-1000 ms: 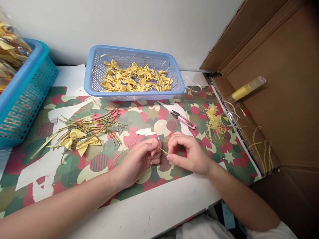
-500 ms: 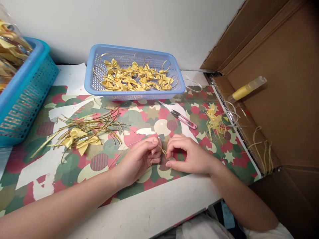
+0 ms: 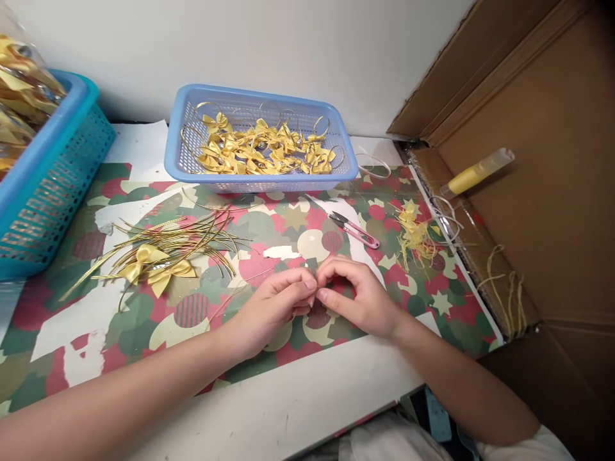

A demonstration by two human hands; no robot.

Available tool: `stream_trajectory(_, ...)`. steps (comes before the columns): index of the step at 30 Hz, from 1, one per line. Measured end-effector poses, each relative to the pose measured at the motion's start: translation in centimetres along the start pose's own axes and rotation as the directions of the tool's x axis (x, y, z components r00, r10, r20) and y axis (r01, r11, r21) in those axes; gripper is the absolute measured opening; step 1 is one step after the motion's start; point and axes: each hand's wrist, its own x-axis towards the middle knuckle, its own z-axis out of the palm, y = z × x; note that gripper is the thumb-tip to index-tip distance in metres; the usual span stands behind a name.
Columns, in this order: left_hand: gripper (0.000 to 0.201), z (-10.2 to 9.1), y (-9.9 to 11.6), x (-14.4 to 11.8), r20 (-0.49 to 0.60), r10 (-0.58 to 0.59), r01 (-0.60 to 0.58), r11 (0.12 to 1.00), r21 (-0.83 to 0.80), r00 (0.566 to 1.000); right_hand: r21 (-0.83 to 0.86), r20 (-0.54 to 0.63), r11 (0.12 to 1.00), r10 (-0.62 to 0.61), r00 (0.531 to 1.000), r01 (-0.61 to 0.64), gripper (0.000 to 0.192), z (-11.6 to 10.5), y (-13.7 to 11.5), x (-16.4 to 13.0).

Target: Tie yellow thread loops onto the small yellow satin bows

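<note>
My left hand (image 3: 276, 307) and my right hand (image 3: 362, 298) meet fingertip to fingertip above the patterned paper. Both are pinched closed on a thin gold cord, which the fingers now mostly cover. Behind my left hand, a fine strand (image 3: 225, 307) runs along the paper; I cannot tell whether it joins the held cord. Just beyond my right hand lie small thread snips with pink handles (image 3: 362, 235). To the left, a yellow satin bow (image 3: 154, 261) rests on a loose heap of gold cords (image 3: 192, 238).
A blue basket (image 3: 262, 186) of yellow bows with gold loops stands against the wall. Another blue basket (image 3: 57, 198) at far left holds bagged bows. Yellow thread scraps (image 3: 416, 237) lie at right, beside a cardboard wall (image 3: 538, 128) with a yellow tube (image 3: 478, 173) projecting from it.
My hands have come together, closing the small gap where the gold cord showed between them. My right thumb has moved up against the left fingertips.
</note>
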Motion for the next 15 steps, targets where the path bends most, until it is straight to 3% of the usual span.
stream_trajectory(5,0.033,0.14,0.2,0.09,-0.007,-0.029,0.029,0.999,-0.043,1.0,0.156,0.046,0.983,0.093,0.995,-0.099,0.009,-0.08,-0.13,0.0)
stream_trajectory(9,0.033,0.16,0.44,0.18,-0.022,-0.045,0.043,0.995,-0.087,0.999,0.341,0.099,0.915,0.193,0.976,-0.215,0.011,-0.05,-0.06,0.05)
stream_trajectory(15,0.036,0.26,0.63,0.19,-0.015,-0.052,0.05,0.992,-0.117,0.999,0.513,0.151,0.815,0.224,0.963,-0.27,0.012,0.05,0.27,0.21)
